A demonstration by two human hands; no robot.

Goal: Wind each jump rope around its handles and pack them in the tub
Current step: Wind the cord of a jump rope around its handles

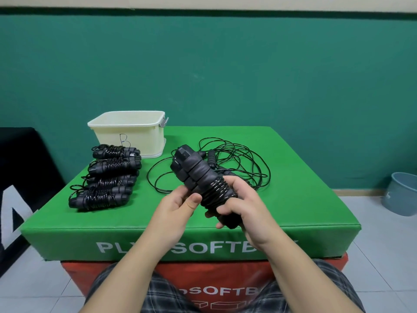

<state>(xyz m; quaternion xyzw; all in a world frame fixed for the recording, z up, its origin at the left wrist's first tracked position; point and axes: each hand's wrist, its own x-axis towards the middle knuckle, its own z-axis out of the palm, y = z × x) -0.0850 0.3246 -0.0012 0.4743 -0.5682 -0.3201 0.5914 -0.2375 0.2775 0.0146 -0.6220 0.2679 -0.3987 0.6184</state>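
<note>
A green padded box (282,177) fronts a teal wall. The cream tub (126,129) sits at its far-left edge; wound ropes (106,177) lie before the tub, loose rope (237,161) to its right. Nearer than the tub, the left hand (173,208) and right hand (243,206) grasp a half-wound rope bundle (203,179).

On the box (293,177) I see the tub (128,134) back-left, wound ropes (106,177) before it, loose ropes (225,163) to their right.

Teal wall (248,64) running behind, cream band (270,2) topping it, pale tiled floor (372,256) lying below, green foam box (293,199) sitting on a red box (79,279), blue bin (401,193) standing at right
</note>
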